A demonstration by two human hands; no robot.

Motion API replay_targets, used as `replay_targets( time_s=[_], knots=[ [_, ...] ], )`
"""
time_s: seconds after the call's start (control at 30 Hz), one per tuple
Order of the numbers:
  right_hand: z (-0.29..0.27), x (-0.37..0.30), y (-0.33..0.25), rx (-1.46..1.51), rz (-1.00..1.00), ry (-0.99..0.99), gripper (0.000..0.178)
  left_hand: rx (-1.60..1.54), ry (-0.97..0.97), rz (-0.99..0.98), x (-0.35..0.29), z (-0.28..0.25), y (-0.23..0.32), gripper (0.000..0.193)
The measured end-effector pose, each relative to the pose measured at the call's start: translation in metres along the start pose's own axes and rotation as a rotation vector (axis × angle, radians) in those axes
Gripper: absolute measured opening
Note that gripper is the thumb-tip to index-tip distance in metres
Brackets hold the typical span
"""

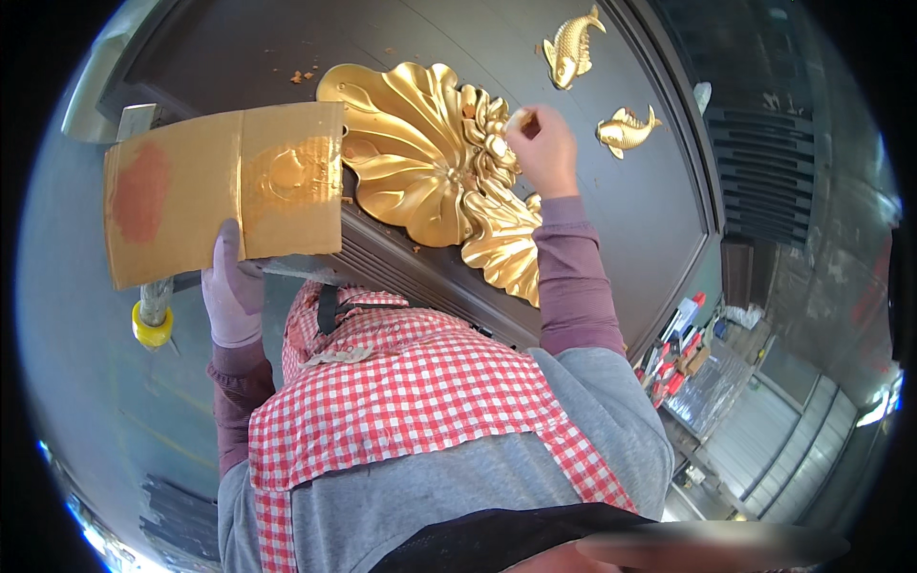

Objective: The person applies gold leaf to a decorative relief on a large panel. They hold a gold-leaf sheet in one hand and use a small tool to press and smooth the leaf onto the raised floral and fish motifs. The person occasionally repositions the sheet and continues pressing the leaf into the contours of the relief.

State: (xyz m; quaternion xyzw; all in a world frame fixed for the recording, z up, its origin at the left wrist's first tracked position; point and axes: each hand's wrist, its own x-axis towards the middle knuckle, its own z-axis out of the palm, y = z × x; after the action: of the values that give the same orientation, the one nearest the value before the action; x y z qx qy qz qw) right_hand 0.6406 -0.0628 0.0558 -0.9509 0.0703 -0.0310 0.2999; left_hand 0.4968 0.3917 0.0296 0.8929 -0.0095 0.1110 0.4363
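Observation:
A piece of brown cardboard [201,153] is gripped at its lower edge by my left hand [234,296], which wears a pale glove. A reddish-brown smear [141,191] marks its left part and wet-looking gold paint [291,174] its right part. My right hand [544,153], ungloved, is closed at the flower cluster [492,143] of a gold relief ornament. Its fingertips hide whatever small thing they may pinch. Broad gold leaves [411,143] spread left of the cluster, and another gold leaf [506,239] lies below it. The ornament sits on a dark panel [640,201].
Two gold fish reliefs, an upper fish [573,48] and a lower fish [628,131], are on the panel to the right. Orange-brown flakes [302,75] lie above the leaves. Assorted tools [678,353] sit beyond the panel's right edge. A yellow tape roll [153,328] is below the cardboard.

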Motion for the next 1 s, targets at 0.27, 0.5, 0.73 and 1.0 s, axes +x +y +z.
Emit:
replay_targets(
  time_s=[0.27,0.5,0.73,1.0],
  knots=[
    [0.066,-0.009,0.027,0.185,0.013,-0.015,0.026,-0.687,-0.054,-0.530,0.013,0.004,0.008,0.039],
    [0.045,-0.017,0.038,0.089,-0.039,-0.108,0.019,-0.616,-0.099,-0.473,0.010,0.009,0.003,0.045],
    [0.050,-0.001,0.021,0.102,-0.128,-0.082,0.025,-0.566,-0.091,-0.441,0.019,0.014,0.013,0.040],
    [0.031,0.006,0.035,0.119,-0.009,-0.042,0.026,0.060,-0.171,-0.009,0.009,0.009,-0.004,0.048]
  ],
)
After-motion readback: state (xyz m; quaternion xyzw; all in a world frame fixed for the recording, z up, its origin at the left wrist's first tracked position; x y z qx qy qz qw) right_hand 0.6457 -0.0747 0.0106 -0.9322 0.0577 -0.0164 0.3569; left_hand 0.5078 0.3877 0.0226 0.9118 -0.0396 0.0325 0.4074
